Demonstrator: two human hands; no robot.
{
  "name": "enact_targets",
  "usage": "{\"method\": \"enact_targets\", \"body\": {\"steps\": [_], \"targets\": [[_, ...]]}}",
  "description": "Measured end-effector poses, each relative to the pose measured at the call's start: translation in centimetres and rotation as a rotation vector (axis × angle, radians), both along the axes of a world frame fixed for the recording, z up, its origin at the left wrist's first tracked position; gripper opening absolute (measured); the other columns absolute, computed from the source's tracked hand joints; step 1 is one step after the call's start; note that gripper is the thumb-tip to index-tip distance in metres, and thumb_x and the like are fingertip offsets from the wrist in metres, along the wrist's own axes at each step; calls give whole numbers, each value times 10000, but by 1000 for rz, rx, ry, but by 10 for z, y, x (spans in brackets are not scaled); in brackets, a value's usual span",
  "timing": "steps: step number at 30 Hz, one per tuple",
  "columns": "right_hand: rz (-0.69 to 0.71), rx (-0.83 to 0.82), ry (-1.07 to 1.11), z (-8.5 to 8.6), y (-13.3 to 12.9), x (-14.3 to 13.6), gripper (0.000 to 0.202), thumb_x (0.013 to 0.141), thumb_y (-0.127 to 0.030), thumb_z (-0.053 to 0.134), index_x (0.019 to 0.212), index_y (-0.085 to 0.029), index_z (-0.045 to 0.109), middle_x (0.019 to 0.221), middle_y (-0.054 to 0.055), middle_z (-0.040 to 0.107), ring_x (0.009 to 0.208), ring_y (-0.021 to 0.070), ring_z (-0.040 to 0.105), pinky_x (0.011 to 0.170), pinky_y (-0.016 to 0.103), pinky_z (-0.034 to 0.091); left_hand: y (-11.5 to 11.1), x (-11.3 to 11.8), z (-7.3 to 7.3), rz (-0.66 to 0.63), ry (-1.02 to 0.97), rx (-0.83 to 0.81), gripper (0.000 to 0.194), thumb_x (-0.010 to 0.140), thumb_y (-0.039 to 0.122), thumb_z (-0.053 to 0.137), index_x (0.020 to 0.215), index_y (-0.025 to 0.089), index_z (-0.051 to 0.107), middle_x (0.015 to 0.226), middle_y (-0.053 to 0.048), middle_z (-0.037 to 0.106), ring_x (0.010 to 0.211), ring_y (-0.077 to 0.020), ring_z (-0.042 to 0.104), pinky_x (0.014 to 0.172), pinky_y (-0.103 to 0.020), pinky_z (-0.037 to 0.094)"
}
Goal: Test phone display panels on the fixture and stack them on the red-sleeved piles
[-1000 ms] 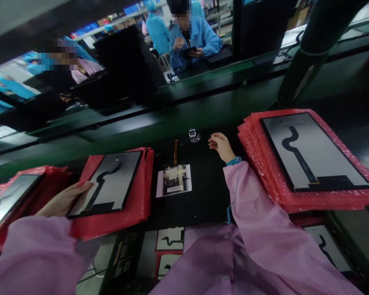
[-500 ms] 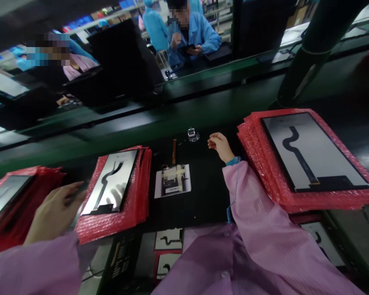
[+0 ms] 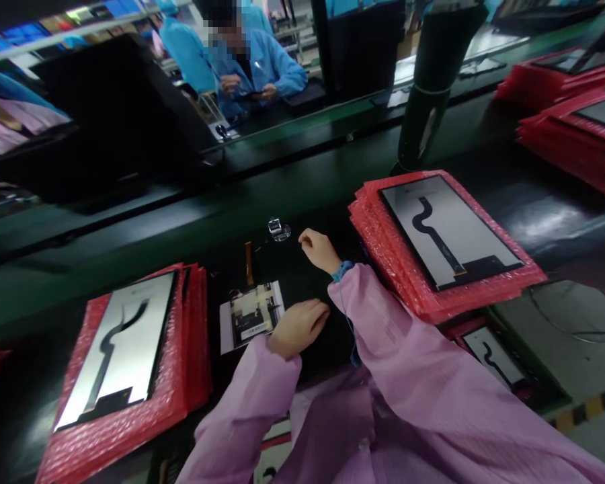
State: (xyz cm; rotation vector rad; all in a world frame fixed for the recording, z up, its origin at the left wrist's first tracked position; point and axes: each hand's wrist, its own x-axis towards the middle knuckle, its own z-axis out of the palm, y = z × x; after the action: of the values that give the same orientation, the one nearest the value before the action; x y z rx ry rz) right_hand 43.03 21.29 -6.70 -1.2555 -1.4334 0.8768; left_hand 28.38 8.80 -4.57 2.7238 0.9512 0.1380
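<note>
My left hand point(image 3: 300, 326) is at the lower right of a small tablet-like circuit assembly point(image 3: 252, 316) with yellowish tape, lying on a white sheet. Its fingers are curled together, and the palm side is hidden. My right hand point(image 3: 320, 249) is just above and right of it, the fingers bent inward with nothing visible in them. A small shiny metal-and-clear piece point(image 3: 279, 230) sits close to the right fingertips. An orange-brown flex cable point(image 3: 249, 263) extends above the assembly.
To the left, a display panel point(image 3: 121, 343) with a black ribbon cable tops a stack of red bubble bags point(image 3: 194, 349). Another panel point(image 3: 458, 222) lies on a red stack at right. A dark green post point(image 3: 423, 107) stands behind. A person in blue point(image 3: 282, 64) sits across the bench.
My left hand has come from between the left stacks to beside the circuit assembly. The right hand stays near the shiny piece, its fingers more curled. The view has turned right.
</note>
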Motion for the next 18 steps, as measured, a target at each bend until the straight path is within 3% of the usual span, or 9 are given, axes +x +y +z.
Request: {"method": "enact_targets", "body": {"steps": [4, 7, 10, 14, 16, 18], "targets": [[-45, 34, -123, -2, 3, -2, 182, 825, -65, 478, 911, -204, 560, 886, 1, 604, 795, 135, 597, 810, 285, 510, 28, 31, -7, 70, 12, -39, 184, 955, 179, 490, 978, 165, 673, 952, -102, 758, 846, -233, 728, 708, -310, 515], [-98, 68, -208, -1, 5, -7, 220, 857, -142, 530, 1072, -184, 545, 1076, 70, 596, 905, 173, 607, 854, 333, 534, 33, 35, -9, 128, 25, -64, 168, 940, 212, 516, 935, 166, 678, 920, -105, 758, 827, -240, 728, 690, -308, 496], [-116, 114, -279, 4, 13, -14, 372, 871, -225, 591, 1229, -155, 516, 1261, 152, 547, 1142, 267, 572, 941, 426, 539, 30, 34, -8, 166, 30, -87, 154, 923, 219, 538, 934, 178, 685, 924, -90, 761, 831, -229, 727, 688, -294, 483], [-33, 190, -434, 13, 32, -23, 628, 909, -272, 612, 1486, -169, 386, 1473, 178, 456, 1321, 322, 492, 970, 457, 558, 29, 34, -3, 209, 32, -112, 164, 922, 233, 540, 950, 175, 690, 923, -91, 762, 838, -238, 732, 680, -298, 481], [37, 217, -563, 16, 42, -27, 646, 952, -299, 579, 1548, -217, 341, 1511, 148, 450, 1311, 316, 506, 936, 446, 579, 30, 34, -2, 219, 29, -124, 170, 926, 235, 536, 967, 170, 688, 934, -95, 762, 853, -242, 734, 696, -302, 490], [87, 221, -648, 18, 48, -30, 581, 978, -306, 553, 1535, -257, 395, 1471, 117, 511, 1256, 312, 540, 908, 447, 587, 30, 34, -2, 217, 21, -139, 182, 934, 240, 531, 1001, 172, 686, 953, -91, 762, 870, -239, 734, 717, -302, 498]]}}
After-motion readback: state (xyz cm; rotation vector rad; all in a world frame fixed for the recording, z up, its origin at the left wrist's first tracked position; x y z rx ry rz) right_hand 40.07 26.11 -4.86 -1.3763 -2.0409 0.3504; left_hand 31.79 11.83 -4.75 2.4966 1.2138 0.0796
